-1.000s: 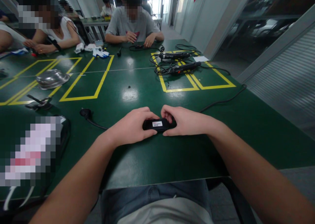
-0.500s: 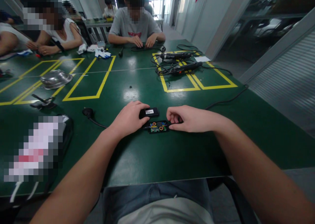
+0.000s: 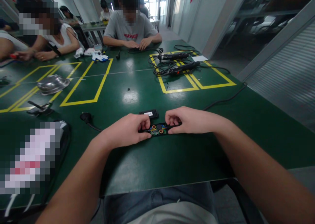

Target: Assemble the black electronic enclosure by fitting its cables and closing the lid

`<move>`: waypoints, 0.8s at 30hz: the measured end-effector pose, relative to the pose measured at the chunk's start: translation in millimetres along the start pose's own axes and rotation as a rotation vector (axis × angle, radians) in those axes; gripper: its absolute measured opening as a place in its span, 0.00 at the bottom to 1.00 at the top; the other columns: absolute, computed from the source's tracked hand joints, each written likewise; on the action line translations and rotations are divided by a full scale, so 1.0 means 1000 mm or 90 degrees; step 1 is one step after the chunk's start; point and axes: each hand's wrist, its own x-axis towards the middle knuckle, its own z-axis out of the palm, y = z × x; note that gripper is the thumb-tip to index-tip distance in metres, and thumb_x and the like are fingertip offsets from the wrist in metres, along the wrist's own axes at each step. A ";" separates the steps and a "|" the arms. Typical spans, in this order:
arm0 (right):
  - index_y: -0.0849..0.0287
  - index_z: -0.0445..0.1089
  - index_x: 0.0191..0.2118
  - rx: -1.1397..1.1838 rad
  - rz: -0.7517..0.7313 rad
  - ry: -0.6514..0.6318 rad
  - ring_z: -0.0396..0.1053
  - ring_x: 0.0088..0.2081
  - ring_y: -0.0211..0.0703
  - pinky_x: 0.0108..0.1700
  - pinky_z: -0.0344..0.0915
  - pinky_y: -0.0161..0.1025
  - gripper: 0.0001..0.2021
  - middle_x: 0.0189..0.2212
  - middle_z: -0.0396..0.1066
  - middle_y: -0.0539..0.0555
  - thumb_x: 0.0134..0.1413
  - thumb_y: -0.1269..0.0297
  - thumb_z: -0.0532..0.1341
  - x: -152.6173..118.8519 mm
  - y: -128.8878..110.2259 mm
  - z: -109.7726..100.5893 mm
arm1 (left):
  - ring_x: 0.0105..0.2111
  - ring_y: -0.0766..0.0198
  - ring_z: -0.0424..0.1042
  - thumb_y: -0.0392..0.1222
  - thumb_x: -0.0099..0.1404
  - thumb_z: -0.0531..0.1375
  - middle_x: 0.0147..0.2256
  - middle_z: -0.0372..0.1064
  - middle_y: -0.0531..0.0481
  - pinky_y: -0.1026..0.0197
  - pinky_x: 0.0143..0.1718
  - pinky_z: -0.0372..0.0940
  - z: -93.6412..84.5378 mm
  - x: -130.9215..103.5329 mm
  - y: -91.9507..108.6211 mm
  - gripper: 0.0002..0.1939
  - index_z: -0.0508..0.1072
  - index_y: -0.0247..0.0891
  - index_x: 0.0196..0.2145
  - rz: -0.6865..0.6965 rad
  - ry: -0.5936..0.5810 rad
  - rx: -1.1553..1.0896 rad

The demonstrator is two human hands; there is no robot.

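Note:
An opened black power adapter (image 3: pixel 157 130) lies on the green table in front of me, its circuit board and copper-coloured ring coils facing up. My left hand (image 3: pixel 128 129) grips its left end between thumb and curled fingers. At the opposite end, my right hand (image 3: pixel 180 119) pinches the adapter where a dark cable enters; the fingers partly hide that spot. Just behind the adapter rests its black cover (image 3: pixel 152 113) with a white label, partly hidden by my left hand. A black power plug (image 3: pixel 86 116) lies to the left, its cord running toward my left hand.
Black corded screwdrivers (image 3: pixel 182 67) lie tangled on yellow tape outlines at the back right. A metal bowl (image 3: pixel 52 85), a dark clamp-like object (image 3: pixel 40 108) and a blurred-out package (image 3: pixel 31 155) are on the left. Across the table, a person (image 3: pixel 133 30) works with both hands.
My left hand has shifted off the cover and down onto the adapter's left end. The right hand stays at the right end. The view has tilted slightly.

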 end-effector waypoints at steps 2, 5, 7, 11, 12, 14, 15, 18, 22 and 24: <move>0.53 0.68 0.36 -0.008 -0.004 -0.011 0.66 0.33 0.43 0.35 0.60 0.40 0.11 0.31 0.72 0.48 0.57 0.57 0.71 0.000 -0.001 0.001 | 0.25 0.63 0.69 0.43 0.67 0.67 0.26 0.70 0.58 0.60 0.31 0.58 0.000 0.000 -0.001 0.09 0.70 0.43 0.36 0.000 -0.012 -0.021; 0.52 0.66 0.36 -0.008 -0.002 -0.026 0.65 0.31 0.42 0.33 0.58 0.39 0.12 0.30 0.70 0.47 0.58 0.58 0.70 0.000 -0.002 0.001 | 0.25 0.63 0.68 0.43 0.67 0.66 0.25 0.68 0.58 0.61 0.31 0.58 0.000 0.000 -0.002 0.08 0.69 0.43 0.36 0.005 -0.019 -0.033; 0.52 0.66 0.36 0.001 -0.003 -0.026 0.66 0.31 0.42 0.34 0.60 0.39 0.11 0.30 0.71 0.47 0.59 0.58 0.69 -0.002 -0.002 0.000 | 0.25 0.63 0.68 0.44 0.67 0.66 0.26 0.69 0.58 0.61 0.31 0.59 -0.001 -0.001 -0.003 0.08 0.69 0.43 0.37 0.009 -0.017 -0.043; 0.53 0.70 0.38 0.022 -0.004 -0.031 0.67 0.30 0.42 0.33 0.63 0.39 0.07 0.30 0.73 0.49 0.62 0.58 0.66 -0.004 0.002 -0.003 | 0.25 0.63 0.67 0.45 0.68 0.62 0.26 0.69 0.56 0.61 0.31 0.60 -0.007 -0.005 -0.005 0.07 0.68 0.43 0.35 -0.015 -0.030 -0.059; 0.54 0.71 0.38 0.019 -0.006 -0.029 0.68 0.30 0.42 0.32 0.63 0.39 0.07 0.30 0.74 0.50 0.62 0.58 0.66 -0.004 0.003 -0.004 | 0.25 0.63 0.67 0.45 0.68 0.61 0.25 0.68 0.56 0.61 0.31 0.60 -0.009 -0.005 -0.006 0.07 0.68 0.43 0.34 -0.023 -0.034 -0.058; 0.54 0.74 0.37 0.012 -0.009 -0.021 0.69 0.30 0.42 0.32 0.63 0.39 0.07 0.30 0.75 0.50 0.62 0.58 0.66 -0.003 0.005 -0.005 | 0.25 0.62 0.67 0.45 0.67 0.60 0.24 0.67 0.56 0.61 0.30 0.60 -0.011 -0.005 -0.006 0.07 0.69 0.43 0.32 -0.032 -0.038 -0.059; 0.55 0.75 0.36 0.013 -0.009 -0.017 0.69 0.30 0.42 0.33 0.63 0.39 0.07 0.30 0.75 0.50 0.62 0.58 0.67 -0.002 0.007 -0.006 | 0.25 0.62 0.67 0.45 0.67 0.60 0.24 0.67 0.56 0.61 0.30 0.59 -0.012 -0.005 -0.006 0.07 0.69 0.42 0.32 -0.034 -0.041 -0.064; 0.56 0.76 0.36 0.027 -0.004 -0.012 0.71 0.31 0.42 0.34 0.64 0.39 0.08 0.29 0.76 0.51 0.62 0.57 0.67 0.000 0.008 -0.006 | 0.26 0.62 0.68 0.48 0.65 0.61 0.25 0.69 0.54 0.62 0.30 0.59 -0.012 -0.004 -0.008 0.09 0.69 0.42 0.31 -0.043 -0.046 -0.080; 0.56 0.76 0.35 0.040 -0.002 -0.015 0.71 0.31 0.42 0.34 0.64 0.39 0.09 0.29 0.76 0.51 0.62 0.56 0.68 0.001 0.008 -0.006 | 0.28 0.60 0.71 0.52 0.63 0.61 0.28 0.73 0.51 0.62 0.30 0.61 -0.011 -0.001 -0.013 0.12 0.71 0.41 0.31 -0.055 -0.052 -0.091; 0.56 0.76 0.35 0.043 -0.001 -0.014 0.70 0.31 0.42 0.34 0.64 0.39 0.09 0.30 0.76 0.51 0.62 0.56 0.68 0.002 0.007 -0.006 | 0.29 0.59 0.72 0.54 0.63 0.61 0.29 0.74 0.50 0.62 0.31 0.62 -0.012 0.001 -0.016 0.13 0.72 0.41 0.32 -0.059 -0.058 -0.095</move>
